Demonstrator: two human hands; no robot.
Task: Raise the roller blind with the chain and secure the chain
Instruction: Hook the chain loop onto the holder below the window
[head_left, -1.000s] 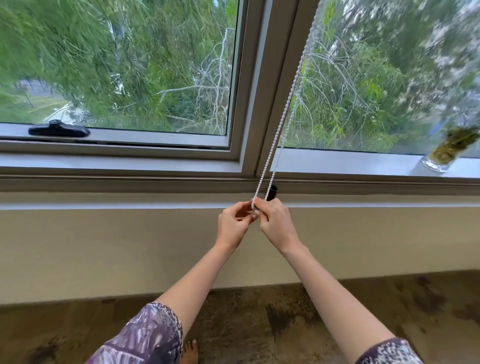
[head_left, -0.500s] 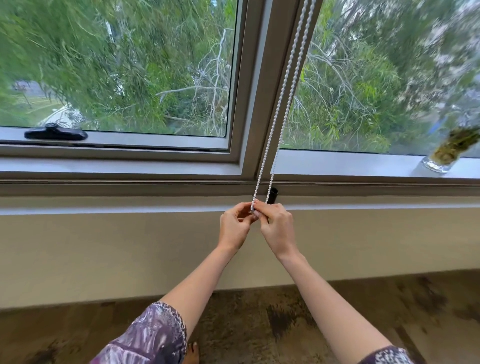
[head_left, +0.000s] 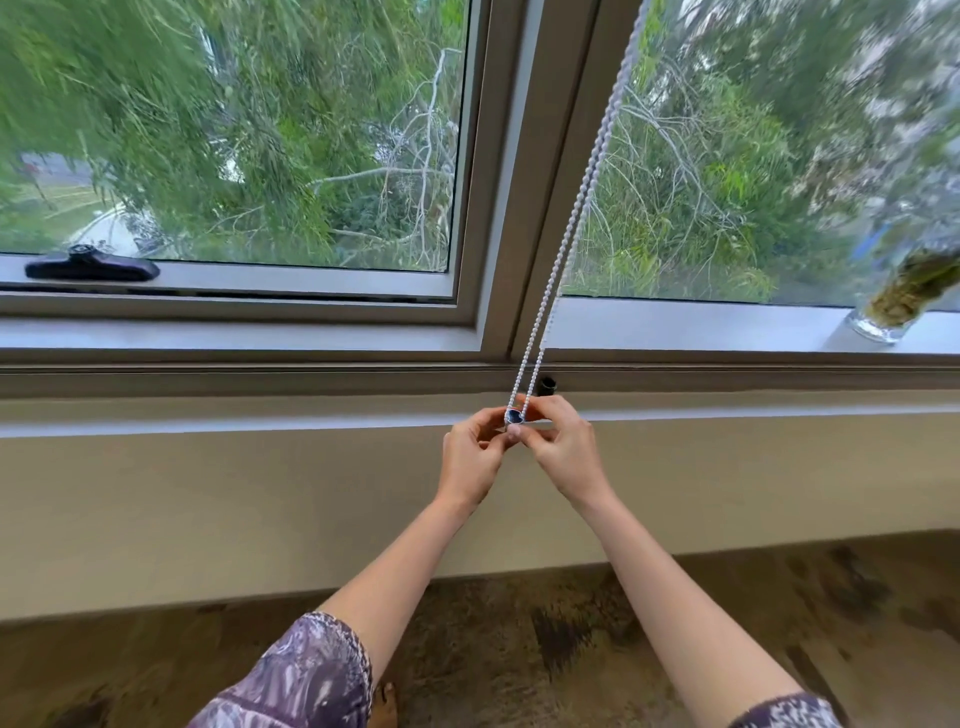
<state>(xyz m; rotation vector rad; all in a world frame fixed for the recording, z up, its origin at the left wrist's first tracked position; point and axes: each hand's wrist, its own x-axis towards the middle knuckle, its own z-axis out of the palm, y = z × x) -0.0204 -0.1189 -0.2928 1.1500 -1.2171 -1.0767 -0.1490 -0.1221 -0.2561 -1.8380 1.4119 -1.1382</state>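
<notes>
A white beaded chain (head_left: 574, 218) runs in two strands from the top of the window down to my hands, just below the sill. My left hand (head_left: 471, 457) and my right hand (head_left: 563, 447) meet at the bottom loop of the chain, fingertips pinched around it. A small dark round piece (head_left: 514, 415) sits in the loop between my fingers. A short black peg (head_left: 548, 386) sticks out under the window frame just right of the chain. The roller blind itself is out of view above.
A black window handle (head_left: 88, 266) lies on the left sash. A glass jar with greenery (head_left: 898, 306) stands on the sill at the far right. Below the sill is a beige wall (head_left: 208, 509), then patterned brown carpet (head_left: 519, 639).
The two chain strands have drawn closer together and hang straighter. My fingers have parted slightly, showing the dark round piece in the loop. Both hands stay at the same spot.
</notes>
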